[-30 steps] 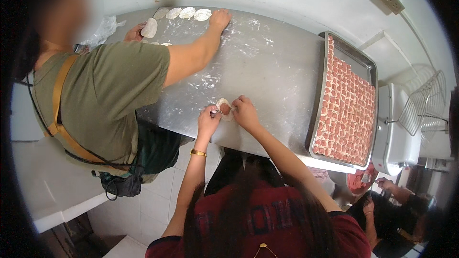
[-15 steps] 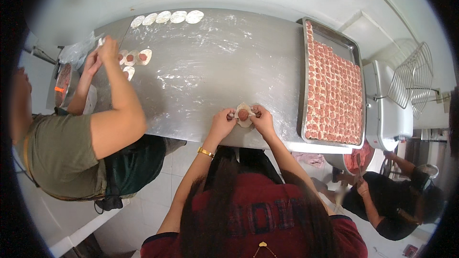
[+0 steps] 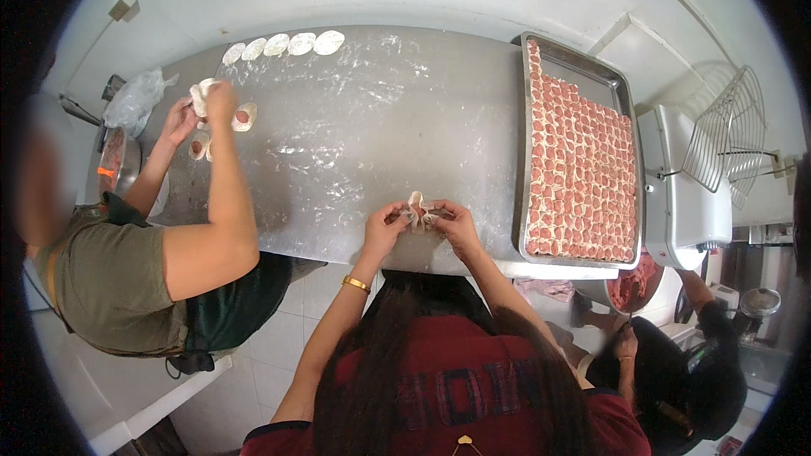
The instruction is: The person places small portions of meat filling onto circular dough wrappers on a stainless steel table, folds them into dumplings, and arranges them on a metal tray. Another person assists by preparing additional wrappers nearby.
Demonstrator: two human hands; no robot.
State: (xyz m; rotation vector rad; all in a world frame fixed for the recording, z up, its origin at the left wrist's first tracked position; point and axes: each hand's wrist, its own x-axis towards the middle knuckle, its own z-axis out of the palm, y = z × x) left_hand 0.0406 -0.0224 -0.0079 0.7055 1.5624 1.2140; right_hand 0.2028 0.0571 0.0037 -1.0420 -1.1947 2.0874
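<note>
Between my two hands, close to the front edge of the steel table, is a dumpling (image 3: 417,208): a pale round wrapper drawn up around a ball of pinkish meat filling. My left hand (image 3: 387,225) pinches its left side, and my right hand (image 3: 454,224) pinches the right side. The wrapper's far edge stands up between my fingers, with some meat showing in the fold. To the right lies a large metal tray (image 3: 526,127) packed with rows of open-topped meat dumplings (image 3: 581,169). Its far right corner is bare metal.
A co-worker on the left handles a wrapper (image 3: 201,97) above filled wrappers (image 3: 243,117). Plain wrappers (image 3: 276,45) line the table's (image 3: 372,135) far edge. A bowl of meat (image 3: 118,156) stands at far left. Right of the tray are a white machine (image 3: 688,177) and another person near a meat-filled bowl (image 3: 634,287).
My hands have brought the wrapper's sides inward, so the flat-open round is now folded up around the meat. The co-worker on the left has lifted a wrapper; the person at right has shifted.
</note>
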